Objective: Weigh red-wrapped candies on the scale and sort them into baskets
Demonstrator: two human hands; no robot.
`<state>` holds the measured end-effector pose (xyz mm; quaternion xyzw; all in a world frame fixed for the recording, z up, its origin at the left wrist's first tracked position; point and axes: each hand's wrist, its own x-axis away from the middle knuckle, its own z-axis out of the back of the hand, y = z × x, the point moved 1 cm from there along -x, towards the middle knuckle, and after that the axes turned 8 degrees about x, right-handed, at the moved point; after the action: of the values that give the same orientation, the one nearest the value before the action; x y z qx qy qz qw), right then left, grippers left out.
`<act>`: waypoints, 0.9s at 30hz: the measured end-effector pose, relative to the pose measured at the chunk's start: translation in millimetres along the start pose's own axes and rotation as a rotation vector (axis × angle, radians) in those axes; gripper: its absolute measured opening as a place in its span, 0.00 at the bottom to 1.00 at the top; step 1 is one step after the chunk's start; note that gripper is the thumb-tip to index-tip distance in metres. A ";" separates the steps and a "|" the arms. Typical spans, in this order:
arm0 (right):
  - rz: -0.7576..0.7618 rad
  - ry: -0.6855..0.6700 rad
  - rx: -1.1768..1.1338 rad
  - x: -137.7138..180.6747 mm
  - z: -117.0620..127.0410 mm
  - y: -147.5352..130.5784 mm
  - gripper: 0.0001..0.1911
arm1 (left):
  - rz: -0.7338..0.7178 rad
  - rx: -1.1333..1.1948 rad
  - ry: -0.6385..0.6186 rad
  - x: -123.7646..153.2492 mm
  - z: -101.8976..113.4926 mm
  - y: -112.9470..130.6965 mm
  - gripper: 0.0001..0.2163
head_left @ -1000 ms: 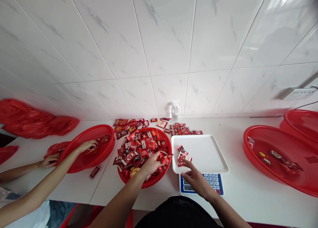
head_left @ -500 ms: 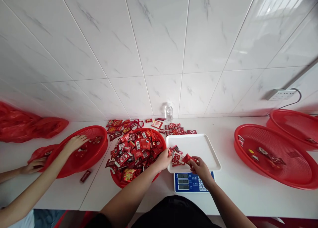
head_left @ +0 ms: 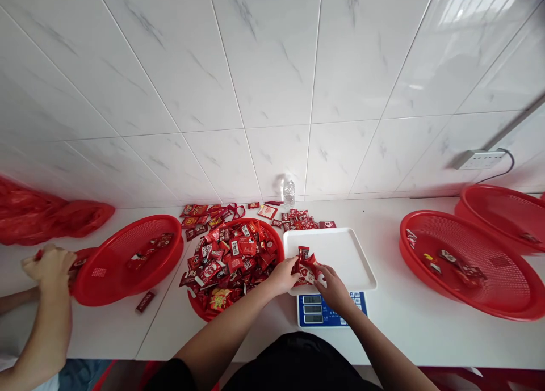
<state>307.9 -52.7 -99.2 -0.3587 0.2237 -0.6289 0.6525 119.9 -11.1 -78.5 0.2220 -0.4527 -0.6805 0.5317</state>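
My left hand (head_left: 283, 276) and my right hand (head_left: 333, 286) meet at the near left corner of the white scale tray (head_left: 340, 255), both closed around a small bunch of red candy packets (head_left: 305, 264). The tray rests on a blue-faced digital scale (head_left: 327, 310). Just left of my left hand stands a red basket (head_left: 204, 307) heaped with red wrapped candies (head_left: 232, 253).
A co-worker's hands (head_left: 49, 266) hold the edge of a red basket (head_left: 102, 277) at the left, with a red packet (head_left: 145, 301) beside it. Two more red baskets (head_left: 468, 266) sit at the right. Loose packets (head_left: 304, 221), a water bottle (head_left: 289, 193) and red bags (head_left: 51, 218) line the wall.
My left hand has left the candy basket and joined my right hand over the packets on the tray. The co-worker's hand has drawn out of the left basket to its edge.
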 end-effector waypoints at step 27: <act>0.011 -0.019 0.054 0.9 -1.7 -0.1 0.21 | 0.131 -0.664 0.364 41.7 117.5 -63.8 0.25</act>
<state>306.7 -53.9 -100.1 -0.3458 0.2021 -0.6277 0.6675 -19.5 -3.5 -67.6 0.1256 -0.1189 -0.7041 0.6887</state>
